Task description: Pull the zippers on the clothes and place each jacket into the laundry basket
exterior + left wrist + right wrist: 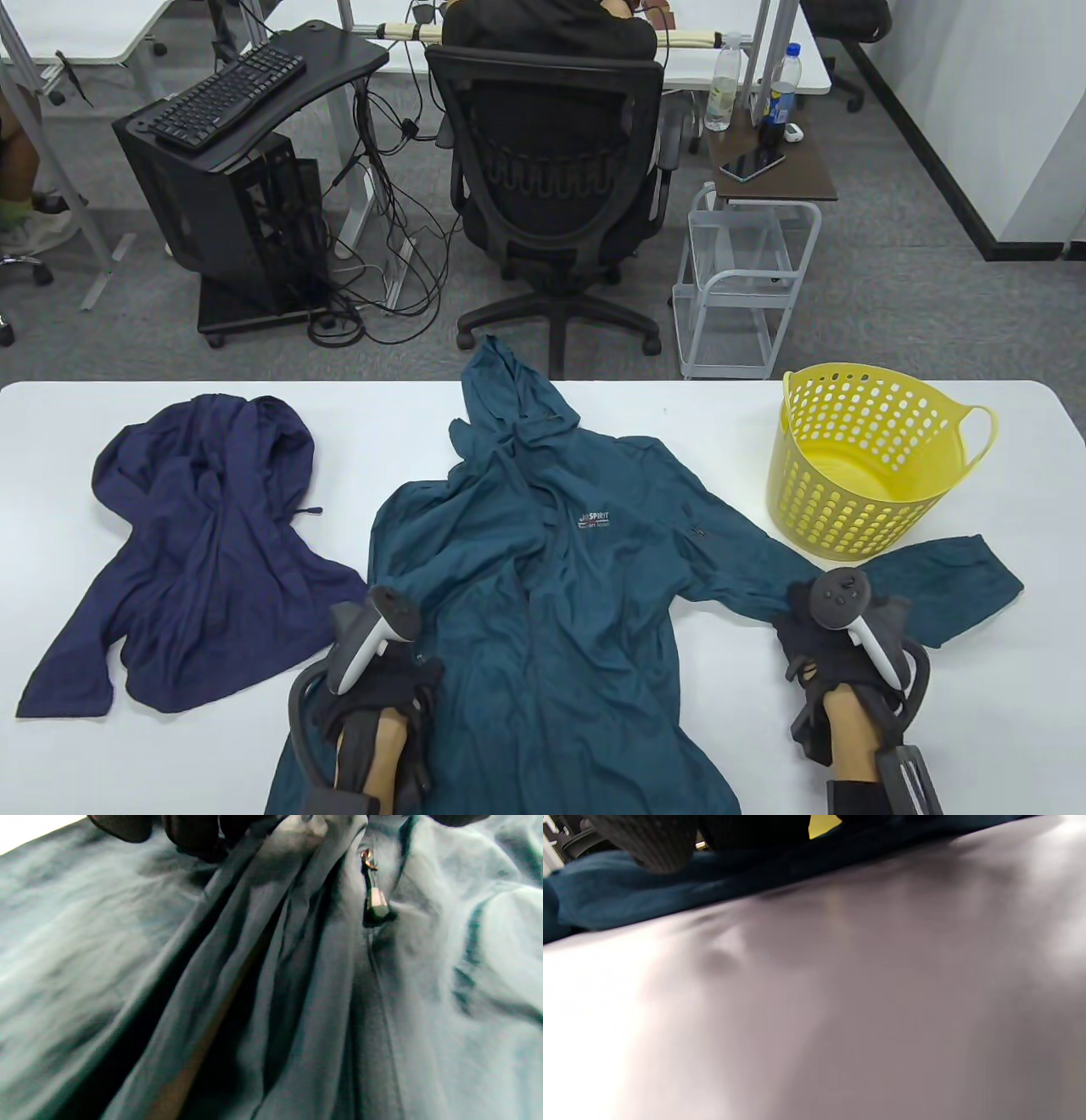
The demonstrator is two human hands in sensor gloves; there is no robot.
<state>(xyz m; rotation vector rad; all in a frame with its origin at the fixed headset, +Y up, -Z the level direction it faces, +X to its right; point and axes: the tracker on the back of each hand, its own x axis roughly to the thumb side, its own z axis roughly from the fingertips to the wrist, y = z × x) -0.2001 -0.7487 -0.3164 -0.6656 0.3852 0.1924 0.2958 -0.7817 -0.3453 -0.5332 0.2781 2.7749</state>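
Note:
A teal hooded jacket [560, 577] lies spread front-up in the middle of the white table [976, 722]. My left hand [382, 688] is on its lower left front. In the left wrist view its fingertips [191, 832] pinch a gathered fold of teal fabric [127, 963], with the zipper pull [375, 902] just to the right, untouched. My right hand [819, 641] lies over the jacket's right sleeve [649, 895]; its finger [649, 844] hangs above the cloth and its grip is hidden. A navy jacket [204, 543] lies crumpled at the left. The yellow laundry basket [840, 501] stands upright at the right, with nothing in it.
Beyond the table's far edge stand a black office chair [551, 170], a white wire cart [738, 280] and a black computer stand [229, 212]. Bare white table [840, 1005] shows beneath my right hand.

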